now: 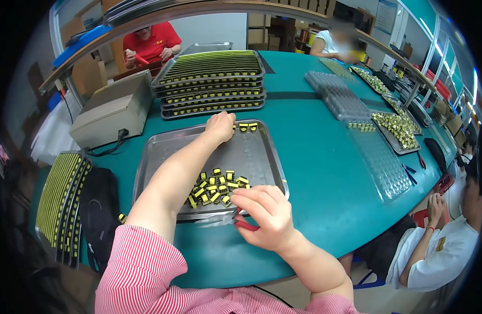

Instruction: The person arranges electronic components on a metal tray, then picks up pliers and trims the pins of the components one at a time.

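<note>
My left hand (221, 126) is at the far edge of a metal tray (199, 152), its fingers closed at a small yellow-and-black transformer (234, 127), mostly hidden by them. Beside it, two more transformers (248, 127) stand in a row along the tray's back rim. A loose heap of these transformers (215, 187) lies in the near part of the tray. Over the tray's near right corner, my right hand (267, 215) is closed around red-handled pliers (246, 225). Their jaws point left and are smeared by motion.
Stacked trays of transformers (212, 86) stand behind my tray, a grey box (113, 110) to their left. More filled trays (60, 206) and a black case (98, 214) lie left. Clear plastic trays (338, 97) and parts trays (398, 131) are on the right. Co-workers sit around the table.
</note>
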`<state>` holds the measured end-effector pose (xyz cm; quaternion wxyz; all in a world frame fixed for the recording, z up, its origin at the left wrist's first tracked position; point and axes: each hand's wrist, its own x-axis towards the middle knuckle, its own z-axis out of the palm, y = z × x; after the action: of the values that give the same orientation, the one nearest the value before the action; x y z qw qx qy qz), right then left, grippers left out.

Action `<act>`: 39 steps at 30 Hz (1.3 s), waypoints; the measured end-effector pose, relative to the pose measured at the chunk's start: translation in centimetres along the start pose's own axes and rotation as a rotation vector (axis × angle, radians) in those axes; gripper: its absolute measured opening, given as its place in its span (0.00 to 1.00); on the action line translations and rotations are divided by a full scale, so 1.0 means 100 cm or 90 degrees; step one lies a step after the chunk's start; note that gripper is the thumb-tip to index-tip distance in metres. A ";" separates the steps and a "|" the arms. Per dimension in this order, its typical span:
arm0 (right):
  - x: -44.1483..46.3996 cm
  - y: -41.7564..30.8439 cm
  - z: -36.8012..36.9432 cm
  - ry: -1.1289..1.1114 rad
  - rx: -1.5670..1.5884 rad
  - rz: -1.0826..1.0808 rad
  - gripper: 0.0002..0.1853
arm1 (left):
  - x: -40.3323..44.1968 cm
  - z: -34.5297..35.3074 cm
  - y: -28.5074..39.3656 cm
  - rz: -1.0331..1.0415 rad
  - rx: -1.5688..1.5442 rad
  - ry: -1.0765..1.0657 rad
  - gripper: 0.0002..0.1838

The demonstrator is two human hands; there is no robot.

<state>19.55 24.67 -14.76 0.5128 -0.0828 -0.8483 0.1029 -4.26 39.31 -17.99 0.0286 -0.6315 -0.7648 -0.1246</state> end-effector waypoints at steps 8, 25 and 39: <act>-0.002 -0.005 0.003 0.007 0.060 0.016 0.25 | 0.006 0.010 0.001 0.022 -0.010 0.013 0.13; -0.006 -0.001 0.013 -0.059 0.075 0.045 0.23 | -0.066 -0.048 -0.044 0.113 -0.069 0.032 0.18; -0.012 0.002 0.026 -0.060 0.027 0.107 0.20 | -0.231 -0.100 -0.092 0.099 -0.140 -0.245 0.18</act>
<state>17.82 24.33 -17.04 0.4637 -0.1382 -0.8590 0.1672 -9.72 13.34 -14.35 -0.1772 -0.7000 -0.6870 -0.0817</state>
